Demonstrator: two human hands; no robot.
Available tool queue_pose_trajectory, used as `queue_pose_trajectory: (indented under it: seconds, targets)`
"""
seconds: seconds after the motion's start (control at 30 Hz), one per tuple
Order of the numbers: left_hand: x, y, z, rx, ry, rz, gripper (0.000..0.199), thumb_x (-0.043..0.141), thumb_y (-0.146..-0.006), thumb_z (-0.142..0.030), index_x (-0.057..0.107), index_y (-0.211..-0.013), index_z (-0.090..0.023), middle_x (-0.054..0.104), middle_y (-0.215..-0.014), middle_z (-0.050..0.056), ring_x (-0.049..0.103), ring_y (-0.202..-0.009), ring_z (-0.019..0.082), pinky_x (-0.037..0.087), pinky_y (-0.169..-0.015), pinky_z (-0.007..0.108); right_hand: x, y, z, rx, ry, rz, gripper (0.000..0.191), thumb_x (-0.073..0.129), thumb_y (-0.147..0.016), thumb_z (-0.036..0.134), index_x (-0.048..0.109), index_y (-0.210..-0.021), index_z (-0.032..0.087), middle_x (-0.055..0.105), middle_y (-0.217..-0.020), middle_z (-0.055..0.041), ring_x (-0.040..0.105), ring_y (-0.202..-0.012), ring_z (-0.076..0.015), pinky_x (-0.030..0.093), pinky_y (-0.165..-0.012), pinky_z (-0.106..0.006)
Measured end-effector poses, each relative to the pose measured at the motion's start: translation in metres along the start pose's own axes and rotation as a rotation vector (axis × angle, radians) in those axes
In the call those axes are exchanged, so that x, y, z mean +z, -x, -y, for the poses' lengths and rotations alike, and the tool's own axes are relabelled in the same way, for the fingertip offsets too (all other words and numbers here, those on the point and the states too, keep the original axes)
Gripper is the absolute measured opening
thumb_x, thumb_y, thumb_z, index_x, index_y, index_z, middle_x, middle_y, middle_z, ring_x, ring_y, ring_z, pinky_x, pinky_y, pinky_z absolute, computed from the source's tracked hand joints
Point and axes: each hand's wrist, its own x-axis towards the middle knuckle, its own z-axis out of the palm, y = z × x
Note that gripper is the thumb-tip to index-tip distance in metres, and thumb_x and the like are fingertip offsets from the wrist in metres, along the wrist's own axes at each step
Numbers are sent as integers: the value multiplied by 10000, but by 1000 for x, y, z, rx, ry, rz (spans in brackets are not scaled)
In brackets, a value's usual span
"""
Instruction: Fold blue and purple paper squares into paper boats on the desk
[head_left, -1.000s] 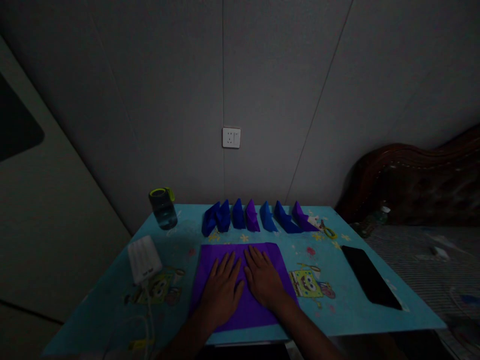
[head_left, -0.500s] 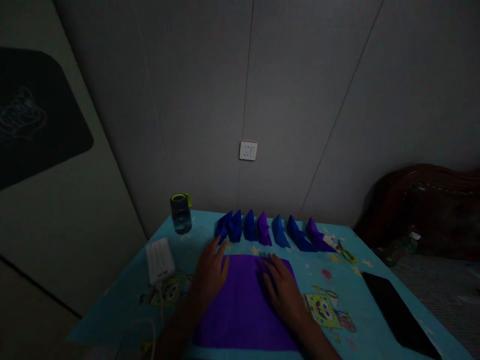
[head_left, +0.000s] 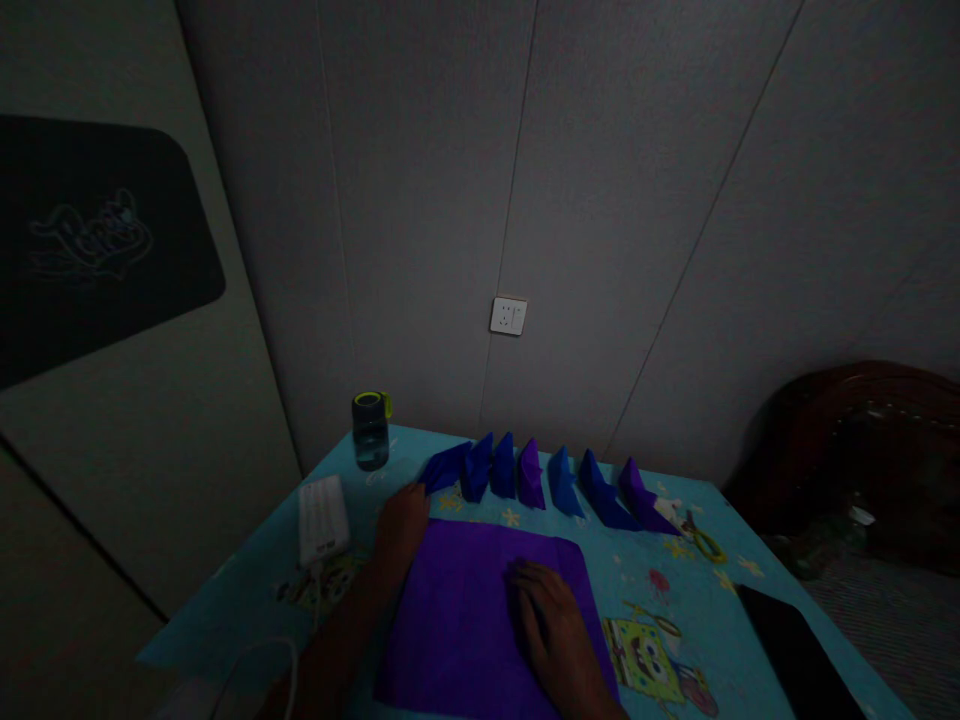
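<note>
A purple sheet of paper (head_left: 472, 610) lies flat on the blue patterned tablecloth. My left hand (head_left: 403, 520) is closed, its fingertips at the near end of the leftmost dark blue folded paper boat (head_left: 448, 467). My right hand (head_left: 551, 620) rests on the right part of the purple sheet, fingers stretched out and slightly bent, holding nothing. Behind the sheet stands a row of several folded boats, among them a purple one (head_left: 531, 475), a lighter blue one (head_left: 562, 482) and another purple one at the right end (head_left: 641, 498).
A water bottle (head_left: 370, 432) stands at the back left, with a white power bank (head_left: 323, 520) and its cable nearer. Yellow-handled scissors (head_left: 706, 543) lie right of the boats. A black flat object (head_left: 795, 650) is at the table's right edge.
My left hand has moved off the sheet to the leftmost boat and closed, and that boat has tilted lower to the left. My right hand has slid nearer over the sheet. The view has shifted.
</note>
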Motion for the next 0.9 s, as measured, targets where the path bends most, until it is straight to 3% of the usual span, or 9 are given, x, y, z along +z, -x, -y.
queue_pose_trajectory:
  seconds: [0.13, 0.2, 0.3, 0.4, 0.5, 0.6, 0.73, 0.83, 0.9]
  targets:
    - [-13, 27, 10, -28, -30, -131, 374, 383, -972, -227, 605, -1246, -103, 638, -1281, 189, 629, -1155, 273, 452, -1010, 389, 2, 0, 13, 52, -173, 49, 279, 475, -965, 226, 667, -1165, 255, 692, -1192, -78, 635, -1134, -231, 508, -1010, -423]
    - [-14, 46, 11, -8, -40, -260, 379, 398, -969, -245, 602, -1259, -111, 639, -1290, 175, 642, -1139, 276, 477, -999, 403, 6, -1, 24, 148, -284, 56, 293, 483, -969, 275, 642, -1215, 268, 670, -1244, -75, 614, -1176, -228, 484, -1038, -418]
    - [-10, 80, -4, 189, -36, -474, 372, 435, -963, -259, 592, -1278, -139, 667, -1258, 148, 667, -1097, 265, 528, -954, 405, 13, -8, 41, 361, -488, -14, 424, 520, -951, 387, 526, -1359, 270, 606, -1350, -84, 577, -1238, -234, 458, -1064, -422]
    - [-2, 115, -35, 451, 21, -576, 412, 470, -946, -175, 536, -1352, -163, 658, -1281, 121, 665, -1105, 218, 547, -932, 321, 15, -19, 52, 551, -677, -125, 641, 492, -945, 486, 292, -1508, 255, 559, -1400, -108, 573, -1246, -232, 471, -1046, -424]
    - [1, 144, -65, 545, 126, -483, 464, 492, -940, -180, 486, -1404, -178, 611, -1350, 105, 622, -1183, 203, 534, -970, 288, 12, -26, 51, 652, -646, -276, 697, 501, -921, 537, 279, -1517, 253, 436, -1507, -99, 439, -1369, -242, 377, -1123, -438]
    - [-3, 157, -83, 562, 310, -296, 466, 543, -928, -288, 512, -1387, -212, 548, -1421, 95, 587, -1234, 209, 527, -992, 279, 6, -23, 42, 638, -567, -341, 656, 503, -918, 529, 354, -1489, 241, 356, -1559, -82, 319, -1438, -245, 278, -1176, -452]
    - [-10, 150, -96, 386, 596, -87, 377, 489, -949, -329, 592, -1300, -241, 573, -1391, 91, 571, -1253, 216, 502, -1031, 331, -1, -12, 27, 548, -559, -206, 628, 515, -928, 482, 387, -1481, 214, 428, -1516, -98, 399, -1396, -250, 333, -1147, -452]
    - [-9, 138, -101, 229, 741, -22, 368, 445, -963, -319, 590, -1290, -231, 624, -1326, 94, 576, -1243, 216, 483, -1050, 359, -7, -9, 22, 463, -570, -62, 631, 604, -891, 438, 427, -1459, 230, 502, -1461, -95, 498, -1325, -259, 420, -1089, -447]
    - [-4, 133, -102, 203, 789, 8, 390, 440, -959, -302, 556, -1325, -229, 614, -1342, 91, 568, -1251, 212, 471, -1063, 363, -8, -9, 20, 410, -546, -49, 643, 652, -864, 400, 439, -1450, 242, 527, -1440, -91, 524, -1300, -267, 457, -1056, -453]
